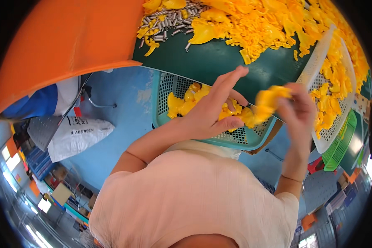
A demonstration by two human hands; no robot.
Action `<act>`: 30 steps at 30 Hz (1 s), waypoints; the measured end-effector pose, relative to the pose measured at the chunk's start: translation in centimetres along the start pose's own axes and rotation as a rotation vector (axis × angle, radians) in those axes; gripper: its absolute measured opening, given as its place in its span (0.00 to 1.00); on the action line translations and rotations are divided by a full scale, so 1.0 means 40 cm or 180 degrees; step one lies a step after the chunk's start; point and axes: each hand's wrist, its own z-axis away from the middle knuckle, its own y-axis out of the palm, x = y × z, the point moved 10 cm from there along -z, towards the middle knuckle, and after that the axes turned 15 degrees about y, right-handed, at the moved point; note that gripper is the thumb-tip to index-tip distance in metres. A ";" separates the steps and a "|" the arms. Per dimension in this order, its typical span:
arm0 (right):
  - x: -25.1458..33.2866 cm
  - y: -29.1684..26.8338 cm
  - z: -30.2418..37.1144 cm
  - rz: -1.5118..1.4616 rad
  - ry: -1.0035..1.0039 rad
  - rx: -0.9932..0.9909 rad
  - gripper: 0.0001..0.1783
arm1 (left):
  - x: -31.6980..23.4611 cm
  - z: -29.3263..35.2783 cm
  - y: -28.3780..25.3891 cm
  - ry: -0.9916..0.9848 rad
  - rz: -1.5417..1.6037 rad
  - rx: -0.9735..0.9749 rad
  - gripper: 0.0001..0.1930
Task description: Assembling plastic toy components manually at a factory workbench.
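Observation:
My right hand (298,108) pinches a yellow plastic piece (269,102), curved and slightly blurred, near the table's front edge. To its left, my left hand (219,105) reaches over a teal plastic basket (156,108) with its thumb and fingers apart and nothing in its grasp. Several yellow molded parts (180,105) lie in that basket, partly covered by my left hand and forearm. Beyond both hands, a large heap of yellow plastic pieces (256,27) rests on the dark green tabletop (219,60).
Small metal springs or pins (169,25) lie at the far left of the tabletop beside an orange panel (66,37). A white basket (318,62) with yellow pieces leans at the right, near a green basket (339,142). A white sack (80,138) lies on the blue floor (124,107).

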 end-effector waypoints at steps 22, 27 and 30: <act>0.073 0.240 -0.089 0.1131 -0.1738 -0.0635 0.12 | -0.014 0.048 -0.191 -0.0501 0.0974 -0.1618 0.39; 0.059 0.187 -0.004 -0.0207 -0.1350 -0.0003 0.10 | -0.034 0.002 -0.122 -0.0341 0.0903 -0.1003 0.29; 0.047 0.173 0.006 -0.0482 -0.1208 -0.0062 0.10 | -0.034 0.000 -0.106 -0.0399 0.1148 -0.0941 0.27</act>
